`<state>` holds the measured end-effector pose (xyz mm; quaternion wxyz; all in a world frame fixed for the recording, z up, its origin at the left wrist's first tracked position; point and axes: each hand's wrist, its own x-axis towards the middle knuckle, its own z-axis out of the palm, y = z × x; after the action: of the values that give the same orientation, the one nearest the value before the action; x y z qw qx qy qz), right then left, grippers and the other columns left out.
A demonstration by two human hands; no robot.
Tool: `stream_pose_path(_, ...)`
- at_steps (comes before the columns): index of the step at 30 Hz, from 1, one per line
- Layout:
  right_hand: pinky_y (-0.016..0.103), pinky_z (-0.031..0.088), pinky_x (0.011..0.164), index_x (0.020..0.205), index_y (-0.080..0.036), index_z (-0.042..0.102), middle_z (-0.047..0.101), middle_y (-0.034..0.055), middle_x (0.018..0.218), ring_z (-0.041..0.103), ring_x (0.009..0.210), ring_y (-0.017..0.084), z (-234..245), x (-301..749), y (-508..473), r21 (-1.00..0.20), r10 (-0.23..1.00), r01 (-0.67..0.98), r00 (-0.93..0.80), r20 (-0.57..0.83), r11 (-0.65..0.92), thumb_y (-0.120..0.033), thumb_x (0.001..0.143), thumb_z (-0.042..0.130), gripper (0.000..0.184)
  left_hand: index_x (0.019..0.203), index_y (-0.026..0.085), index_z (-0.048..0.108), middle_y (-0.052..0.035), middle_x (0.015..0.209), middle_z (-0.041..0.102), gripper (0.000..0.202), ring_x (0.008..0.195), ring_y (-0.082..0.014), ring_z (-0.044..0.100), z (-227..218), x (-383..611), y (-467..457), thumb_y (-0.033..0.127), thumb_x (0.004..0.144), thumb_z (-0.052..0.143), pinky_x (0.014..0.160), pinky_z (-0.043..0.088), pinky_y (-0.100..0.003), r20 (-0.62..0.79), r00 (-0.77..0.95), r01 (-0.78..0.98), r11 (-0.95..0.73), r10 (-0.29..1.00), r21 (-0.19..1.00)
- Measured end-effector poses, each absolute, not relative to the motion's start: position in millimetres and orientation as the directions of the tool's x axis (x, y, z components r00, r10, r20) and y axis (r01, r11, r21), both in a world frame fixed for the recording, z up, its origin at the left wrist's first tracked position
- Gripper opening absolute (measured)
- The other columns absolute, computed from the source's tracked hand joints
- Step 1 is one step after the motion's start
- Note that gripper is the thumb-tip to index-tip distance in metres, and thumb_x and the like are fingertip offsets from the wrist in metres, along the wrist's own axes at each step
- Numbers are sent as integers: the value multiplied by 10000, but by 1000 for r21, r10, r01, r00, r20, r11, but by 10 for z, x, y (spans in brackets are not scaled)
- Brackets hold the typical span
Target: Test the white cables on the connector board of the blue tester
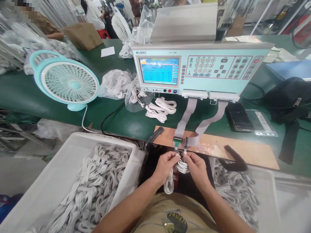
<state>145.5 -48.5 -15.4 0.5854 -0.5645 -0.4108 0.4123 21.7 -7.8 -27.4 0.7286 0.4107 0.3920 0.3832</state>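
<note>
My left hand (167, 165) is closed in a pinch on one end of a coiled white cable (169, 184), just below a small green circuit board (177, 142). My right hand (195, 167) pinches another cable end beneath a dark connector (186, 143). Between the hands hangs a bundled white loop (182, 166); whether both ends belong to one cable I cannot tell. Grey ribbon cables (188, 115) run from the board and connector up to a cable tester (200, 66) with a lit blue screen. My fingers partly hide the plugs.
White bins of coiled cables stand at the left (72, 143) and right (268, 186). A wooden strip (258, 154) lies along the bench edge. On the bench are a turquoise fan (74, 85), several cable bundles (161, 109), a phone (239, 116) and a black bag (291, 96). People are in the background.
</note>
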Motion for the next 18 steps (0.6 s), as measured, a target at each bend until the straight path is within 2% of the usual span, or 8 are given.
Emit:
stream_pose_path(6, 240, 407, 535, 739, -153, 675, 617, 17, 643, 520, 558, 144, -91, 1429, -471, -958, 936, -272, 302, -179, -95, -409, 679, 711, 265, 691, 128, 589, 32, 546, 494, 300, 481, -61, 409, -189, 104, 27, 422, 747, 592, 478, 311, -177, -191, 513, -54, 254, 837, 966)
stream_pose_path(9, 234, 393, 503, 718, -156, 675, 606, 13, 608, 506, 522, 135, -78, 1421, -447, -913, 923, -381, 281, -263, -144, -404, 641, 741, 268, 636, 131, 555, 42, 512, 445, 328, 453, -55, 370, -136, 66, 74, 437, 756, 565, 455, 286, -178, -177, 558, -24, 230, 811, 973)
stream_pose_path(13, 237, 398, 519, 720, -168, 682, 603, 9, 606, 516, 544, 144, -90, 1406, -419, -891, 913, -435, 298, -279, -131, -382, 614, 763, 253, 606, 140, 531, 45, 514, 414, 306, 456, -59, 356, -197, 98, 100, 415, 732, 577, 443, 272, -180, -203, 494, -73, 273, 846, 959)
stream_pose_path(18, 243, 383, 514, 699, -177, 673, 580, -4, 581, 480, 511, 135, -154, 1423, -422, -912, 915, -388, 307, -262, -131, -401, 637, 752, 245, 557, 136, 529, 42, 521, 416, 269, 477, -60, 349, -273, 195, 82, 348, 708, 595, 471, 283, -187, -166, 401, -175, 253, 901, 951)
